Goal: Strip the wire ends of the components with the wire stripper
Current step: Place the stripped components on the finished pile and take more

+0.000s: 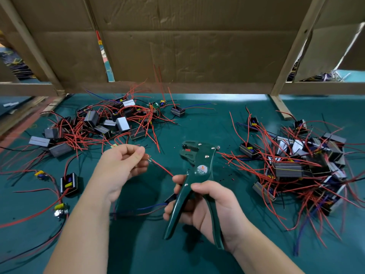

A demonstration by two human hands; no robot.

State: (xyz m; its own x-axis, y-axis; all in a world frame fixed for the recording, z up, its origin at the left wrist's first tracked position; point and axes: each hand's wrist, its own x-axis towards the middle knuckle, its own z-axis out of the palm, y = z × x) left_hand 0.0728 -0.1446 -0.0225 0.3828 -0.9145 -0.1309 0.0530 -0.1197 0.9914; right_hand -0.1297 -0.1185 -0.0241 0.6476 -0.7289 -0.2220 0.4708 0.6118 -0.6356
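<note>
My right hand grips the handles of a dark green wire stripper, jaws pointing up and away, held above the table. A small black component peeks out behind that hand's fingers, with blue and red wires trailing left. My left hand pinches the end of a red wire between thumb and fingers; the wire runs down to the right hand. The wire end sits left of the stripper's jaws, apart from them.
A pile of black components with red wires lies at the back left, and a bigger pile at the right. Single components lie near the left. A wooden frame with cardboard closes the back of the green table.
</note>
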